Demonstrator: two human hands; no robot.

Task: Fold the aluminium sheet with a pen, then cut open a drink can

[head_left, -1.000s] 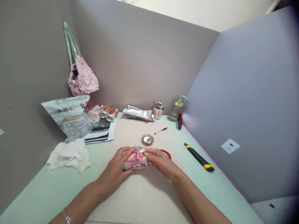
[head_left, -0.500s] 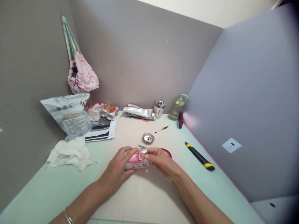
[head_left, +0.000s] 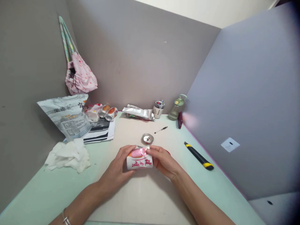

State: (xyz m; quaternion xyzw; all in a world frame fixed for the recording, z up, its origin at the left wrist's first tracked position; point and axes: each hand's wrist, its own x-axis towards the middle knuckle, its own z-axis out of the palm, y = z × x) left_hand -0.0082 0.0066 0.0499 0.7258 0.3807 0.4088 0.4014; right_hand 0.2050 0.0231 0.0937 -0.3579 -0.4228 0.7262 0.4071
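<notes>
A white can (head_left: 140, 162) with pink and orange print and red lettering lies on its side between my hands. My left hand (head_left: 122, 159) is wrapped round its left end. At the right end, my right hand (head_left: 162, 159) pinches the can's upper edge between thumb and fingers. Just beyond the can sits a cut-off can top (head_left: 147, 138) with its opening facing up. A metal tip (head_left: 139, 146) pokes out behind the can, and a bit of red shows behind my right hand; the rest of that tool is hidden.
To the right lies a black and yellow utility knife (head_left: 199, 157). A pen (head_left: 161, 130), a pen cup (head_left: 158, 110), a green bottle (head_left: 177, 107) and foil packets (head_left: 138, 112) are farther back. At left are crumpled tissues (head_left: 67, 155), a large pouch (head_left: 67, 117) and two cans (head_left: 111, 114).
The can has rolled in my hands, so more of its white side and red lettering faces me. My right fingers have shifted along its upper edge. The view has moved slightly.
</notes>
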